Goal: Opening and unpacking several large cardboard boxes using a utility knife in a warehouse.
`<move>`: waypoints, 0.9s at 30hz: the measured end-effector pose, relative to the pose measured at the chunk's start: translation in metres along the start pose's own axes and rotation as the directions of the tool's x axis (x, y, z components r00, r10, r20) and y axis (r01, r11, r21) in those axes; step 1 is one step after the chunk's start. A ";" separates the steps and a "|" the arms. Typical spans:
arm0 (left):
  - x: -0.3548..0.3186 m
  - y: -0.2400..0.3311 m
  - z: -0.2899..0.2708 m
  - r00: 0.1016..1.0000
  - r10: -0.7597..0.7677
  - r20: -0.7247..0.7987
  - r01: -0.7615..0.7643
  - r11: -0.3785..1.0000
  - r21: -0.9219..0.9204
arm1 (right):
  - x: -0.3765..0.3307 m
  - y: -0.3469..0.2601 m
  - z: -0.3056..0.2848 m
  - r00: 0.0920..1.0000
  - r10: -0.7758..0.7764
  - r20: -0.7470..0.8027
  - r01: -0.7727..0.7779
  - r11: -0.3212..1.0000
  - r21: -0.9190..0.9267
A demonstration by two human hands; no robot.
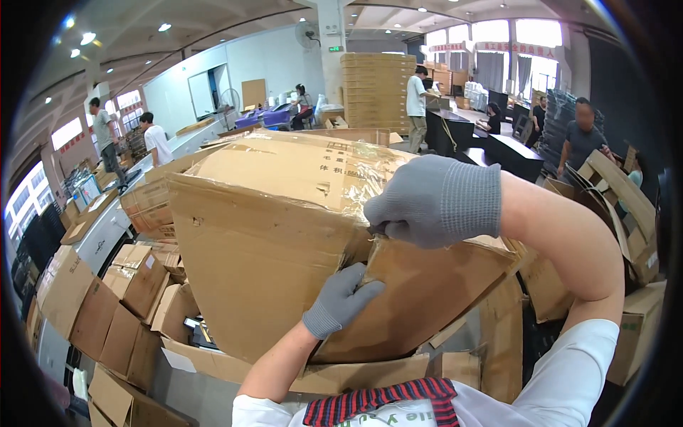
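A large cardboard box (263, 263) stands tilted in front of me, with clear tape and dark print on its upper face. My left hand (345, 299), in a grey knitted glove, pinches the edge of a cardboard flap (420, 299) at the gap in the box's near side. Above it my right hand (434, 203), gloved alike, is closed in a fist against the box's upper edge by the torn tape (363, 188). A small dark bit shows under its fingers; what it is I cannot make out.
Smaller cartons (131, 277) are piled on the left, beside an open carton (174, 313) with dark items inside. More opened cardboard (626, 192) leans at the right. Several people work farther off, one (587, 135) at the right. Stacked flat cartons (377, 92) stand behind.
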State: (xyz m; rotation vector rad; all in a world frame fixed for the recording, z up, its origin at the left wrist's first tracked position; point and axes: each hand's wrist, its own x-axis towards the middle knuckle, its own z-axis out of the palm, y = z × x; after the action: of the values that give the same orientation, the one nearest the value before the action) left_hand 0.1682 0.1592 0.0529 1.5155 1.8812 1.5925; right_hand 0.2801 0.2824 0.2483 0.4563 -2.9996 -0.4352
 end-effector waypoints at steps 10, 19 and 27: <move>-0.007 -0.016 -0.006 0.999 0.009 0.033 -0.008 0.999 -0.044 | -0.030 0.005 -0.005 0.999 0.049 0.018 -0.049 0.997 0.058; -0.005 -0.002 -0.012 0.986 0.154 0.069 -0.155 0.988 0.009 | -0.043 0.038 -0.031 0.881 0.284 -0.378 0.023 0.774 0.633; 0.051 -0.015 -0.040 0.976 0.012 -0.218 -0.015 1.000 -0.011 | -0.094 0.094 0.100 0.744 0.482 -0.463 -0.178 0.810 0.558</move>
State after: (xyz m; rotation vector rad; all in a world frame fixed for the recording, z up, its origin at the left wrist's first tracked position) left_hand 0.1095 0.1795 0.0758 1.3999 1.9710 1.8396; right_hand 0.3315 0.4234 0.1772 0.0203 -2.4420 0.4378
